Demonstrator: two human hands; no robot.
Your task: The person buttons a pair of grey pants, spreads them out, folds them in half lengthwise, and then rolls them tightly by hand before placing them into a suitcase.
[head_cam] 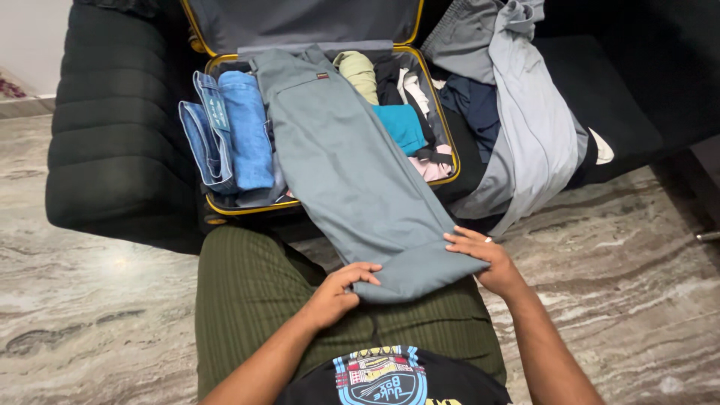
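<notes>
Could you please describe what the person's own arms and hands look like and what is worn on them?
Both forearms are bare, with no sleeves in view. The left hand shows no ring, watch or glove. The right hand carries a small pale band, seemingly a ring, on one finger. No wristbands or markings are visible.

Home living room, black padded sofa (pixel 105 150), marble floor (pixel 97 330), open suitcase (pixel 442 161) packed with folded clothes (pixel 244 127)

An open yellow-trimmed suitcase (pixel 442 112) rests on a dark sofa (pixel 112 150). Inside lie folded blue jeans (pixel 229 131), a teal garment (pixel 401 126) and a pale green roll (pixel 360 73). Light grey clothes (pixel 532 120) are heaped beside it, above a marbled floor (pixel 97 315).
</notes>
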